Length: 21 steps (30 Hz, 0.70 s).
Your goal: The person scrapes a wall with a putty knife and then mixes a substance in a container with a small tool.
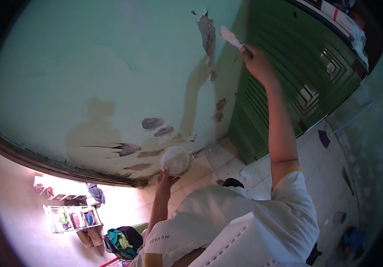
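1. Pale green wall point(62, 66) stretches left of the green door point(267, 84), ending at a dark trim point(44, 165) well to the door's left; tiled floor point(262, 171) spreads below the door, and open air separates the two raised arms.
2. Right hand point(259, 64), in front of the door, pinches the handle of a putty knife point(230, 36) between closed fingers; its blade points past the door's left edge, contact with the wall unclear.
3. Left hand point(166, 180), left of the door's foot, cups a round tub point(175, 161), thumb against its side, other fingers partly hidden.
4. Whitish tub, pale-smeared flat blade, grooved door panels; rough grey patch point(207, 33) of peeled paint, long and ragged, left of the door.
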Each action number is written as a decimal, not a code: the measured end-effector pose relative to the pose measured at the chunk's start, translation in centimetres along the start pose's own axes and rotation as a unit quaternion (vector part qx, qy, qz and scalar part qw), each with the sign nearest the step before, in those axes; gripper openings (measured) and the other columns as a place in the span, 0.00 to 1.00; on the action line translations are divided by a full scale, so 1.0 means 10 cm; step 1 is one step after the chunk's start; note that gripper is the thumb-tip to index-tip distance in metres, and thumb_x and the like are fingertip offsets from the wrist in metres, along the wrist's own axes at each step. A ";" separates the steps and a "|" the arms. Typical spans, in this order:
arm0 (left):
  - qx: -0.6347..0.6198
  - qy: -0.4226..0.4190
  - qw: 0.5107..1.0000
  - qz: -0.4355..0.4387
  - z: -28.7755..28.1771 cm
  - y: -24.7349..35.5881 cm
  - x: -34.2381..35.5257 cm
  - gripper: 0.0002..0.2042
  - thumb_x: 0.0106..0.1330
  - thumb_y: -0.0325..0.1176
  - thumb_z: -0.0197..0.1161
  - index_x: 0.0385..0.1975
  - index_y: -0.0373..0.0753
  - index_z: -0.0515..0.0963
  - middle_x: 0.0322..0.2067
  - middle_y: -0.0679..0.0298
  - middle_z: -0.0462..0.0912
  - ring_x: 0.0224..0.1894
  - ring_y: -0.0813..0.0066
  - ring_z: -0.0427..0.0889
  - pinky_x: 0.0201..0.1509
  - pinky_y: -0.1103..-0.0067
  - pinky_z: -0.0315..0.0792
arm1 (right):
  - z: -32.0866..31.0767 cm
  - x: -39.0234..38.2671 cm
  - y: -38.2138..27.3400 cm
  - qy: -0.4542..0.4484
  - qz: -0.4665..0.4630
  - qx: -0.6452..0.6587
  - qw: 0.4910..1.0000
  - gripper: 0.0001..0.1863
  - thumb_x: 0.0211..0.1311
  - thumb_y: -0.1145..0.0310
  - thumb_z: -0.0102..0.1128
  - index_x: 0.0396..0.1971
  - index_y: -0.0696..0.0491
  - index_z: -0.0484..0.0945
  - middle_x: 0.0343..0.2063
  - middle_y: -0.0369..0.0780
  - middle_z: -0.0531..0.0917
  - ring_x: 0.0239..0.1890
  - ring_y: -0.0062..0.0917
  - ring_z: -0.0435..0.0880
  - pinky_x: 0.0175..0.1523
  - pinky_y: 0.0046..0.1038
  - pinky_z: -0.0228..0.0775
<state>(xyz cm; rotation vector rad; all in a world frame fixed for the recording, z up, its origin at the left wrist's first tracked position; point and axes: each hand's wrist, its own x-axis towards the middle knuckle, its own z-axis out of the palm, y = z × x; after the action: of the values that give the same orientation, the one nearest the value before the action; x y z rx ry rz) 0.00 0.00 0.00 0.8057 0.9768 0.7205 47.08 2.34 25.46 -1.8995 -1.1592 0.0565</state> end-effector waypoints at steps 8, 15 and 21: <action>-0.005 0.011 1.000 -0.014 -0.02 -0.09 -0.04 0.31 0.69 0.50 0.59 0.62 0.32 0.63 0.52 0.54 0.74 0.51 0.63 0.79 0.54 0.67 0.77 | 0.03 0.14 -0.06 0.013 -0.024 -0.047 0.999 0.24 0.71 0.50 0.49 0.59 0.49 0.74 0.50 0.49 0.81 0.53 0.43 0.80 0.56 0.36 0.71; 0.004 0.005 1.000 -0.008 -0.01 0.01 0.04 0.32 0.68 0.51 0.60 0.61 0.31 0.64 0.53 0.53 0.74 0.52 0.62 0.78 0.55 0.66 0.77 | -0.14 0.15 -0.34 0.050 -0.051 -0.059 0.996 0.23 0.71 0.52 0.48 0.58 0.49 0.75 0.48 0.48 0.82 0.51 0.43 0.80 0.55 0.36 0.71; 0.013 -0.004 1.000 -0.009 0.01 0.03 0.10 0.33 0.67 0.52 0.60 0.60 0.29 0.64 0.53 0.51 0.73 0.53 0.61 0.77 0.55 0.66 0.77 | -0.24 0.15 -0.46 0.044 -0.055 -0.035 0.997 0.24 0.71 0.51 0.49 0.58 0.49 0.75 0.46 0.47 0.83 0.49 0.43 0.81 0.53 0.37 0.72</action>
<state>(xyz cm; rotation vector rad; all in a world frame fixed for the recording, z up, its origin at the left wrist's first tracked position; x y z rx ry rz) 0.46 0.96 -0.09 0.8212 0.9871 0.6905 45.77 2.65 30.67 -1.8750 -1.2184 -0.1277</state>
